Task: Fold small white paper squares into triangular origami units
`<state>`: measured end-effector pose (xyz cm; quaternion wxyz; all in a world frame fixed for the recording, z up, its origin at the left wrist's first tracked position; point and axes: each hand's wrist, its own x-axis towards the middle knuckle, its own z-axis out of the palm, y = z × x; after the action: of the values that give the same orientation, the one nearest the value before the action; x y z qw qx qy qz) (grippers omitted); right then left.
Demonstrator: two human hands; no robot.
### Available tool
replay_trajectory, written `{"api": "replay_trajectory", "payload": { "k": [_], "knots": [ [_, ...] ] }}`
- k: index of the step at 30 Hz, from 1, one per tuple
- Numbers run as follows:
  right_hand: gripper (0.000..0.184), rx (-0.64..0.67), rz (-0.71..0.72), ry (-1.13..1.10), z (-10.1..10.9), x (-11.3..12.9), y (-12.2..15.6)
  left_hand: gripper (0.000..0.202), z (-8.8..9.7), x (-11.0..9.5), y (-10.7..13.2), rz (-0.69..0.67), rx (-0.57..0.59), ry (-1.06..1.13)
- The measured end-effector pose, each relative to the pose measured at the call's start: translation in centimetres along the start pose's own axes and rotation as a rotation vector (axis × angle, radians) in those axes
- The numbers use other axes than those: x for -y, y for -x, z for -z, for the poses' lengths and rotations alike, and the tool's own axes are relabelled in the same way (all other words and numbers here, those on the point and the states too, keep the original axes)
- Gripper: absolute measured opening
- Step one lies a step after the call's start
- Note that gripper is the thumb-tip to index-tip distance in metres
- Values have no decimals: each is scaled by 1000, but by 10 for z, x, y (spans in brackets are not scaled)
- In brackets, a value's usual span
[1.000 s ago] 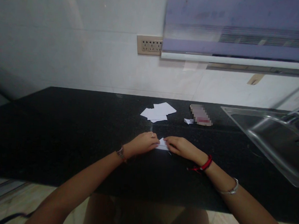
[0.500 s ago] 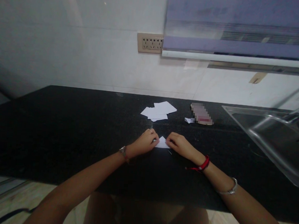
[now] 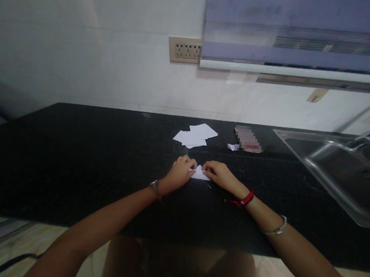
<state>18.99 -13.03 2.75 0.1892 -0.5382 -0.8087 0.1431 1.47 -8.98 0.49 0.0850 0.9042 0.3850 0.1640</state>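
Observation:
A small folded sheet of white paper (image 3: 200, 174), with a pointed top and a straight lower edge, lies on the dark countertop (image 3: 107, 158). My left hand (image 3: 182, 170) pinches its left side between thumb and fingers. From the other side, my right hand (image 3: 218, 173) grips the paper near its upper right slope, fingers bent. Both hands partly cover the paper's edges. Just below it lies a thin white sliver (image 3: 209, 186). Beyond my hands is a loose pile of white paper sheets (image 3: 196, 136).
A phone-shaped object (image 3: 248, 139), blurred out, lies right of the pile with a small white folded paper piece (image 3: 231, 147) beside it. A steel sink (image 3: 315, 173) is set into the counter at right. A socket panel (image 3: 185, 50) is on the wall.
My right hand has shifted slightly left, so my hands are closer together at the paper's peak. My left fingers have lifted a little. The whole view has moved slightly.

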Motion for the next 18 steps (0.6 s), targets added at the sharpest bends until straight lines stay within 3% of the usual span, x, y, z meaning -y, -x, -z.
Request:
{"api": "replay_trajectory", "payload": {
  "k": [5,9,18],
  "knots": [
    [14,-33,88,72,-2,-3,1,19,10,-5,3,-136,50,-165],
    [19,26,194,199,2,-3,6,17,20,-7,9,-215,130,-260],
    [26,133,310,295,7,-2,10,22,30,-1,14,-271,213,-159]
  ]
}}
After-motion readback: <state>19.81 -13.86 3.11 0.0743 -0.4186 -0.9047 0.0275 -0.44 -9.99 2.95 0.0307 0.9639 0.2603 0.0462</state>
